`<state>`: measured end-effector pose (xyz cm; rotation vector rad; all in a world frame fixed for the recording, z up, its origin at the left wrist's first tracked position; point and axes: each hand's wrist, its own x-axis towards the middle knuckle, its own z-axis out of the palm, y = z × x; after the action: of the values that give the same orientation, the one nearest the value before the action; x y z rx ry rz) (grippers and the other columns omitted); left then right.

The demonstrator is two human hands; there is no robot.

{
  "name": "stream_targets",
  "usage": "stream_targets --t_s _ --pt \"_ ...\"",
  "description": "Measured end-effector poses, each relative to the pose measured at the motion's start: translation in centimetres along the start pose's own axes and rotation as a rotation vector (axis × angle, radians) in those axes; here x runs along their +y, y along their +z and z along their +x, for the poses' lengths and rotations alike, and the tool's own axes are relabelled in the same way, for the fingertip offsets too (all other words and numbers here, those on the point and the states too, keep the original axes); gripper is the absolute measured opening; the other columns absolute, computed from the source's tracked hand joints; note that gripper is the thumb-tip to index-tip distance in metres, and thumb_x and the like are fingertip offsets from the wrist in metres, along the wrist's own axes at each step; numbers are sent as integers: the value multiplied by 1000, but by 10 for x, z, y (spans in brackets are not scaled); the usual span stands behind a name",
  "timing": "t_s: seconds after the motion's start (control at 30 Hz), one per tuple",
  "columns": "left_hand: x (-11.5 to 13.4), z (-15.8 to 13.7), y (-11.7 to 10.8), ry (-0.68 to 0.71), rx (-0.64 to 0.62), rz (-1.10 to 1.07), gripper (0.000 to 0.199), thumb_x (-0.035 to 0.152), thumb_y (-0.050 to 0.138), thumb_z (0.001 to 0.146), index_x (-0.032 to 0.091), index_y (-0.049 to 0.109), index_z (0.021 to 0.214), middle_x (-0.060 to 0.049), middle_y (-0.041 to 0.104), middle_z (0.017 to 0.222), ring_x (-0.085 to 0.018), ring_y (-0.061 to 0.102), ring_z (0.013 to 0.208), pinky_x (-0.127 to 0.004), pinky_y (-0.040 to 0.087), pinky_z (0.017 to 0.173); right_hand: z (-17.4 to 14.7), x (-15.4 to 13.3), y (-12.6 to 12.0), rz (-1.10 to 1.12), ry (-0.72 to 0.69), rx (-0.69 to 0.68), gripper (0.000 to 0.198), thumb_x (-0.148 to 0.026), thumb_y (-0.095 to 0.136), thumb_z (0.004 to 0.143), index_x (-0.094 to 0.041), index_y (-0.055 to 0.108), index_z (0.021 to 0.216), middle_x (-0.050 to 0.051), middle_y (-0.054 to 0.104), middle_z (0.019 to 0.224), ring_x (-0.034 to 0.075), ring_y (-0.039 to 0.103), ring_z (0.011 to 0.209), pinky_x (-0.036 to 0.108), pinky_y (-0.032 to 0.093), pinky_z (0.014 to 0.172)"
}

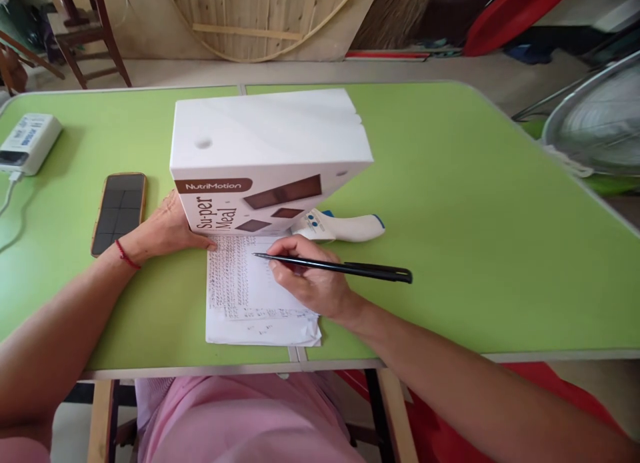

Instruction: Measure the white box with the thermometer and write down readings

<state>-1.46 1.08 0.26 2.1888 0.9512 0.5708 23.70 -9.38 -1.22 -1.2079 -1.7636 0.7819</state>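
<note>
A white box (260, 133) with brown NutriMotion "Su-per Meal" print stands upright on the table, at the far end of the handwritten sheets of paper (235, 330). My left hand (173, 230) is at the box's lower left edge, its thumb in front over the paper's corner and its fingers hidden behind the box. Between the fingers of my right hand (313, 276) is a slim black pen (370, 270), its tip pointing left, over or on the top sheet; contact is unclear. Just beyond that hand, a white handheld device with blue buttons (355, 228) lies partly hidden by the box.
A phone in an orange-edged case (119, 210) lies left of the box on the green table (475, 216). Farther left is a white power block (31, 143) with a cable. A fan (595, 123) stands past the right edge, and a wooden chair (90, 36) behind.
</note>
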Motion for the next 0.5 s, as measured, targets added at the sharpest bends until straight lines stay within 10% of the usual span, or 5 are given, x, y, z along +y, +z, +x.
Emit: stream_targets --t_s 0.5 --pt "6 0 7 -52 110 -12 64 44 92 49 21 63 101 -9 63 112 -44 35 134 -59 27 115 11 -1 6 20 69 107 7 -23 61 76 -23 54 74 -5 59 56 9 49 44 22 39 41"
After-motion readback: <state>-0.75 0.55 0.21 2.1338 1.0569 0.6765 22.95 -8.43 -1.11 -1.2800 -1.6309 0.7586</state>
